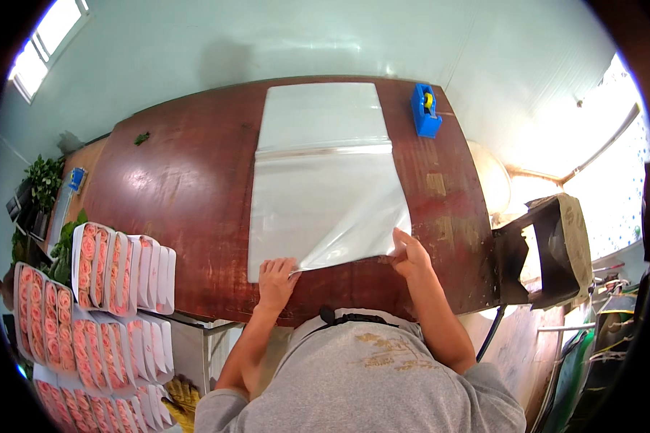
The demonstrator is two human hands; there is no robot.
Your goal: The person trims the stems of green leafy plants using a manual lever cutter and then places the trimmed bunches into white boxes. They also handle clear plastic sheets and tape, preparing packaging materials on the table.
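Here, two bare hands at the near edge of a dark red-brown wooden table (188, 187). Left hand (276, 280) flat-ish on the near left corner of a stack of clear plastic sheets (318, 209), fingers bent down and pressing on the edge, not wrapped around anything. Right hand (409, 252) a little to the right and a bit farther in, fingers pinched shut on the corner of the top clear sheet (354, 242). That top sheet lifted and curled up off the pile at its near right corner, shiny where the light hits. Rest of the pile lying flat in the middle of the table, reaching all the way to the far edge, with a fold or seam line across it about halfway.

Far right on the table, just beside the pile, a small blue tape holder (425, 110) with a yellow bit on top. Far left on the table, well apart from the sheets, a tiny green leaf scrap (142, 137).

Off the table to the near left, many bunches of pink roses (94, 289) wrapped in white paper, packed side by side in rows. Farther left, green leafy plants (43, 180). To the right of the table, a dark open box (549, 249) tilted on its side. Grey shirt (368, 382) at the very near edge.
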